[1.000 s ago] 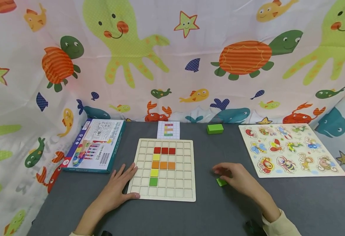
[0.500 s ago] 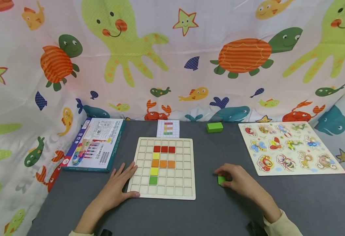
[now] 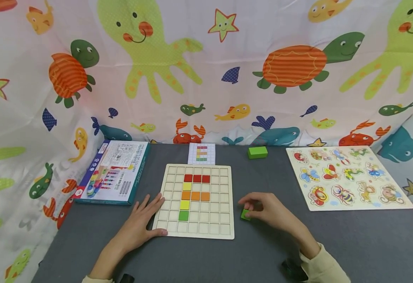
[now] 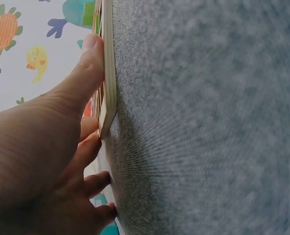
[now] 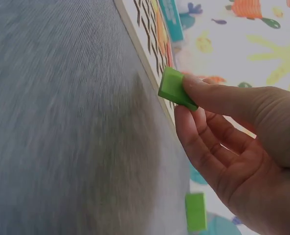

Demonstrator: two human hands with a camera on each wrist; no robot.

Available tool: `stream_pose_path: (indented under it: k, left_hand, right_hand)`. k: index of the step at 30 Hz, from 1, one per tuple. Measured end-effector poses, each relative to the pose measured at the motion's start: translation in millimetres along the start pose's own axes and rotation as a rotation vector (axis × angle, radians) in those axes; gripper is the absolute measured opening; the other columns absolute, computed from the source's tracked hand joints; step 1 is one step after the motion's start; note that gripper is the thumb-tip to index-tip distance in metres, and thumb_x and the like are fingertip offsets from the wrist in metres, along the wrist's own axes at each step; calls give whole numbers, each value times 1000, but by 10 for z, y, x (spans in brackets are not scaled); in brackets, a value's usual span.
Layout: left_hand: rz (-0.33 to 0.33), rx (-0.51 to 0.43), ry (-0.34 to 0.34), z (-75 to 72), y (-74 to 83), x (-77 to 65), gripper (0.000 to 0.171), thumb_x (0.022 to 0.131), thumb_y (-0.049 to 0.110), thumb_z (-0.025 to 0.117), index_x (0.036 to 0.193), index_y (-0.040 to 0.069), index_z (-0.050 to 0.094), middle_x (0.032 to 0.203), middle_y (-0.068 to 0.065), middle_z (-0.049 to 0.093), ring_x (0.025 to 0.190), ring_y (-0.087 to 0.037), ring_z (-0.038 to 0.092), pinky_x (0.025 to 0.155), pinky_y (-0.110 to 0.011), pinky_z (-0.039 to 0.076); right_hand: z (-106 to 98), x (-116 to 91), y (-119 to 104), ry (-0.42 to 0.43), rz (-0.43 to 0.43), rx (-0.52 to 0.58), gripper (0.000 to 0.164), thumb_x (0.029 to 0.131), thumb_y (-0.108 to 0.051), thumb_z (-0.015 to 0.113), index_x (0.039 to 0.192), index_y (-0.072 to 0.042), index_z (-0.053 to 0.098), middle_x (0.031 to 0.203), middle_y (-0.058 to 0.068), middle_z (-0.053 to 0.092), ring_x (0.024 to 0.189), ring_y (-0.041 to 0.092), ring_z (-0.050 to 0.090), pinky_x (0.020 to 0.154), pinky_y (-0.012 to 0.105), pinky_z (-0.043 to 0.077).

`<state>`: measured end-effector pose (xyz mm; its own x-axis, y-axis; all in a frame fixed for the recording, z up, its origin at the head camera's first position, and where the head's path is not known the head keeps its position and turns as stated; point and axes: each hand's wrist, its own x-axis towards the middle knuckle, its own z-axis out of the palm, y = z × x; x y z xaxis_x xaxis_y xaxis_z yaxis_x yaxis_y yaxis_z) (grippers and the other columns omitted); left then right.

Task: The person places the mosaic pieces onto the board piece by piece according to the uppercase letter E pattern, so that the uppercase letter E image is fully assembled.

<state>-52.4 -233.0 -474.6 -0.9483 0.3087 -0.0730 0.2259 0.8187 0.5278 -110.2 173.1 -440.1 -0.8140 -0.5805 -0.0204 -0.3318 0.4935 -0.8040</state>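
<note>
A wooden grid board (image 3: pixel 215 228) lies on the dark table, with red, yellow, orange and green square tiles set in some of its cells. My left hand (image 3: pixel 143 220) rests at the board's left edge, fingers spread and thumb at the near left corner. In the left wrist view the thumb (image 4: pixel 90 61) lies along the board's edge. Just right of the board, my right hand (image 3: pixel 271 210) pinches a green square tile (image 3: pixel 245 214) between thumb and fingers. The right wrist view shows this green tile (image 5: pixel 173 88) tilted, its lower end between the fingertips.
Behind the board lies a card (image 3: pixel 201 153) printed with a coloured pattern. A green block (image 3: pixel 257 153) sits at the back, right of the card. A flat box (image 3: pixel 116 173) lies at left, and an insect picture board (image 3: pixel 349 179) at right. A printed cloth hangs behind the table.
The right hand has taken hold of the green tile from the table and carried it left toward the board. My left hand has stayed at the board's edge.
</note>
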Motion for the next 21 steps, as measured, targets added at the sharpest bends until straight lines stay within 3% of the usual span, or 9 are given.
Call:
stream_pose_path:
  k: [7,21]
  left_hand:
    - [6,17,3,-10,-10,7,99,74,52,78,154,15,33,161,-5,24,146,-44,16,113,-67,8]
    - [23,18,18,5,-16,-4,99,74,51,78,154,13,34,161,-6,25,146,-44,16,113,-67,9]
  right_hand:
    - [209,253,-64,-25,-52,79,28,83,-3,77,110,-2,70,86,2,64,79,12,58,70,25,54]
    - [644,647,-325,-64,-103,120,27,83,-4,78,109,-4,72,85,-2,64,80,10,58,70,24,53]
